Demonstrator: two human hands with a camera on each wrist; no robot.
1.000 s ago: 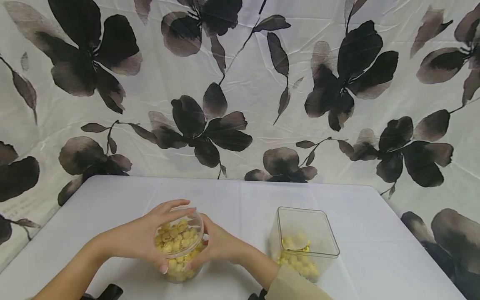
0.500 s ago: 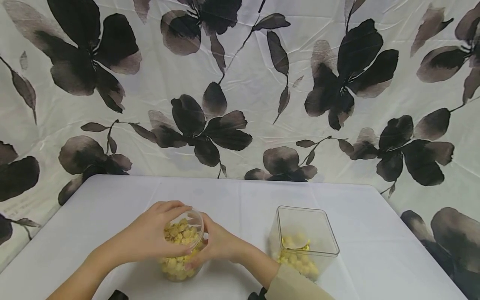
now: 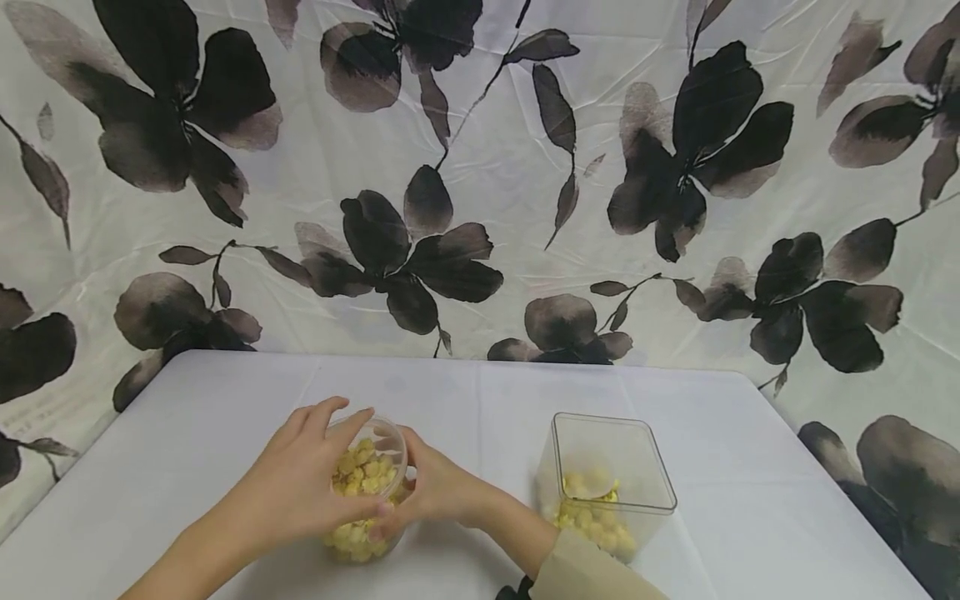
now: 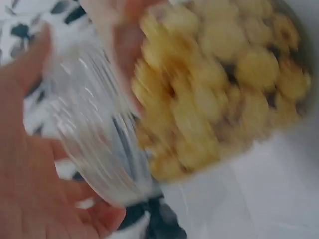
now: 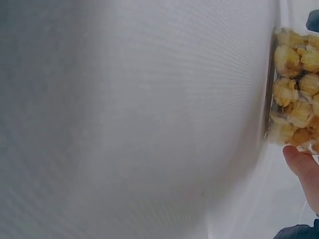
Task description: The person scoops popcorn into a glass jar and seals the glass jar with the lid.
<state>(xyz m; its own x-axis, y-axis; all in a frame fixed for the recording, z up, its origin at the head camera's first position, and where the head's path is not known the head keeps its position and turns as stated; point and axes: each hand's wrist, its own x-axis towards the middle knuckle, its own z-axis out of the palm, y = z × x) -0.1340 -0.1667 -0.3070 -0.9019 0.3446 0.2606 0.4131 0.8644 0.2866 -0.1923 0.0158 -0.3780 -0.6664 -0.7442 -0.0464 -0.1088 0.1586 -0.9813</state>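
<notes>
A round clear jar (image 3: pixel 356 542) of yellow popcorn stands tilted on the white table, left of centre. Its clear, ridged lid (image 4: pixel 94 119) is at the top, blurred in the left wrist view. My left hand (image 3: pixel 296 479) reaches round the lid from the left, thumb across the front and a finger at the far rim, the other fingers raised. From the right, my right hand (image 3: pixel 442 487) grips the jar's side between thumb and fingers. In the right wrist view, the popcorn jar (image 5: pixel 296 94) shows at the right edge, with my thumb against it.
To the right stands a square clear container (image 3: pixel 660 479) with popcorn low inside it. The white table (image 3: pixel 750 467) ends at a floral cloth (image 3: pixel 480 200) hanging behind. A beige sleeve (image 3: pixel 592 571) covers my right forearm beside the square container.
My left hand has turned about the lid, its thumb swinging right across the front, then its fingers lifting and spreading again. The right hand and the jar stay nearly where they were.
</notes>
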